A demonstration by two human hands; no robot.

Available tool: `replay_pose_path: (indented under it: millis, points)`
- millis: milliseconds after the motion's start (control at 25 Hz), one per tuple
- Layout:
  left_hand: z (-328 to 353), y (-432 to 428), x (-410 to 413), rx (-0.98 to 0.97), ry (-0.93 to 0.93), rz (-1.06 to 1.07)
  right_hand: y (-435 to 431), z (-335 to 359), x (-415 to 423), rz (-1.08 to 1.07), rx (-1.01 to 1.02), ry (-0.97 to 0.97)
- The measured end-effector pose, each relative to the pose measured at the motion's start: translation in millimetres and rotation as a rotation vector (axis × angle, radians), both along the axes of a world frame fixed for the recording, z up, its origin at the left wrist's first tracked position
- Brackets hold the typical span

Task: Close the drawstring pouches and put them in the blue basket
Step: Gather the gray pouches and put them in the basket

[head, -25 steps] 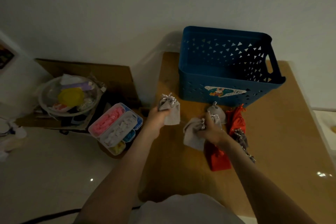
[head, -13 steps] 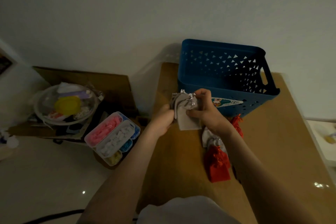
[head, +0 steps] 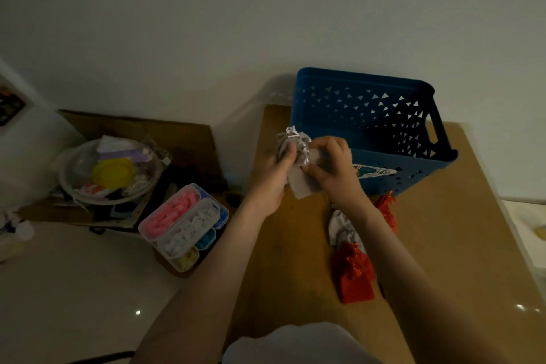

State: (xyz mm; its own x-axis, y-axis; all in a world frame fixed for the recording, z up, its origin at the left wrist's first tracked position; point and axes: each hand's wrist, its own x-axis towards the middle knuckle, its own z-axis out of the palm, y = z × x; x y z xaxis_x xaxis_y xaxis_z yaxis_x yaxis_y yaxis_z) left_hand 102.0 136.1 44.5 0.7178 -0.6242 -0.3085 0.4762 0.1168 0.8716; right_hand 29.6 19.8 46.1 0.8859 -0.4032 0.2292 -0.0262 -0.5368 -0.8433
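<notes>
Both hands meet just in front of the blue basket [head: 369,115], near its left front corner. My left hand [head: 273,177] grips a grey drawstring pouch [head: 291,142] by its gathered neck. My right hand [head: 331,168] pinches a second grey pouch [head: 301,186] that hangs between the two hands. On the wooden table [head: 289,260] below my right forearm lie another grey pouch [head: 339,229] and a red pouch [head: 353,275]. A second red pouch [head: 385,205] sits by the basket's front wall, partly hidden by my arm.
Left of the table, on the floor, stand a clear divided box [head: 184,224] with pink, white, blue and yellow pieces, and a round clear bowl [head: 109,171] with a yellow lid inside, on brown cardboard [head: 141,130]. A white wall rises behind the basket.
My right hand lifted one grey pouch off the table and brought it up to the pouch in my left hand. Both hands now hold the pouches together by the basket.
</notes>
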Motion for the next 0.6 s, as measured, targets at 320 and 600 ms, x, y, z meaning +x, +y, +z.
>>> replay_pose_path:
  millis: [320,600]
  points:
    - [8.7,-19.8,7.7,0.073,0.064,0.135,-8.2,14.3,-6.6,-0.027,0.073,-0.087]
    - [8.5,-28.2,6.0,0.208,-0.147,-0.011,-27.2,17.8,9.9,-0.071,0.241,0.076]
